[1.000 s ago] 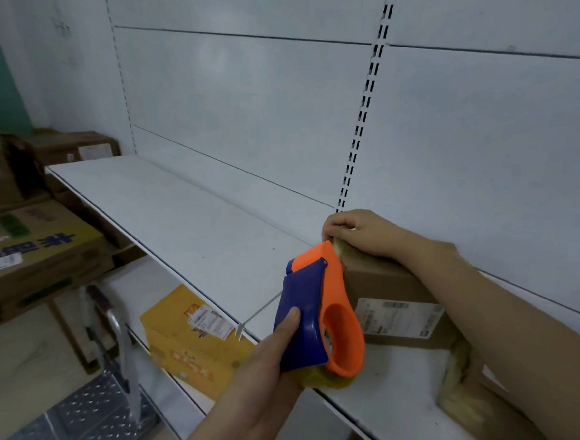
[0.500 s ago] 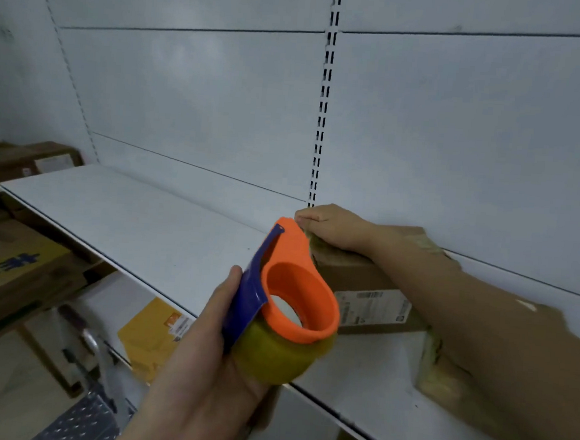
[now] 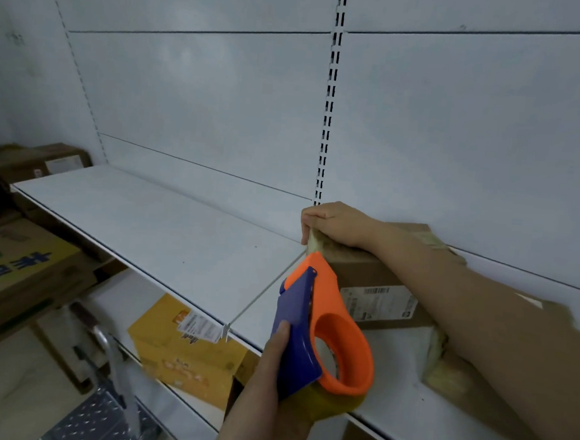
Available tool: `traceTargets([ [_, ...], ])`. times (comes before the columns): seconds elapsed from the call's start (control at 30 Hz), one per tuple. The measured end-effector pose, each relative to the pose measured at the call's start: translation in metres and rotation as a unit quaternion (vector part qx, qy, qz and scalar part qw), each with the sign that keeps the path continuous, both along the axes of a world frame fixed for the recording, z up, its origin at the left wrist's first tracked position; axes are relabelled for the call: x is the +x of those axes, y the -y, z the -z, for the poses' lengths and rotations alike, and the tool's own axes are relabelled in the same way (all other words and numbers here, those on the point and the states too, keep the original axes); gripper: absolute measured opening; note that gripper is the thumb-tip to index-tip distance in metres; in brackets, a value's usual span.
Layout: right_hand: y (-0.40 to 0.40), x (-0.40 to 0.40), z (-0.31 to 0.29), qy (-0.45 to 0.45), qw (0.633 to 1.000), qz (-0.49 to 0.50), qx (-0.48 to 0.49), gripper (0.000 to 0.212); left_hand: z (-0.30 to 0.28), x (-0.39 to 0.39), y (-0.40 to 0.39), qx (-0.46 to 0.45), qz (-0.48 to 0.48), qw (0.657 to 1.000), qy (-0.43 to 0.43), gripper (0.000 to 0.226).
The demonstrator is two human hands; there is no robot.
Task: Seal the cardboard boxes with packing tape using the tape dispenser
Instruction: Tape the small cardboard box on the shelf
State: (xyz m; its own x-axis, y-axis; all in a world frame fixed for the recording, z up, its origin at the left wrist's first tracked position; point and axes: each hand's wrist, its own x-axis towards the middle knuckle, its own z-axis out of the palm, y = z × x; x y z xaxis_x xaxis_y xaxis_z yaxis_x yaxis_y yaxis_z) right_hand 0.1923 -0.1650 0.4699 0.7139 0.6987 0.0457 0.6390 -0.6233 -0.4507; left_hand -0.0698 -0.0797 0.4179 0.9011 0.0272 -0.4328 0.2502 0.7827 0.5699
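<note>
Gripping tape dispenser (image 3: 321, 335) — left hand (image 3: 267, 383) | dispenser turned back upright | right hand (image 3: 336, 223) still pinching box (image 3: 380, 288) corner

Soft, even, cool light; wide-angle bowing and blur toward the edges.

Left hand (image 3: 266, 386) grips tape dispenser (image 3: 321, 339) at cardboard box (image 3: 374, 277) corner; right hand (image 3: 336, 223) presses box top on shelf (image 3: 164, 231).

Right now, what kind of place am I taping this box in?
Most likely a shop stockroom or storage area. White slotted retail shelving lines the wall, labelled cardboard cartons are stacked on the left, and a yellow carton sits on the lower shelf beside a metal step platform.
</note>
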Motion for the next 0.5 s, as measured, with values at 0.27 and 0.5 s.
traceTargets([
  [0.27, -0.001, -0.007, -0.006, 0.096, 0.994, -0.024, -0.037, 0.029, -0.009, -0.004, 0.009, -0.023, -0.024, 0.998, -0.044, 0.077],
  [0.5, 0.040, -0.047, 0.001, 0.144, 0.988, 0.003, -0.060, 0.045, -0.007, -0.011, -0.004, -0.095, -0.029, 0.993, -0.066, 0.052],
])
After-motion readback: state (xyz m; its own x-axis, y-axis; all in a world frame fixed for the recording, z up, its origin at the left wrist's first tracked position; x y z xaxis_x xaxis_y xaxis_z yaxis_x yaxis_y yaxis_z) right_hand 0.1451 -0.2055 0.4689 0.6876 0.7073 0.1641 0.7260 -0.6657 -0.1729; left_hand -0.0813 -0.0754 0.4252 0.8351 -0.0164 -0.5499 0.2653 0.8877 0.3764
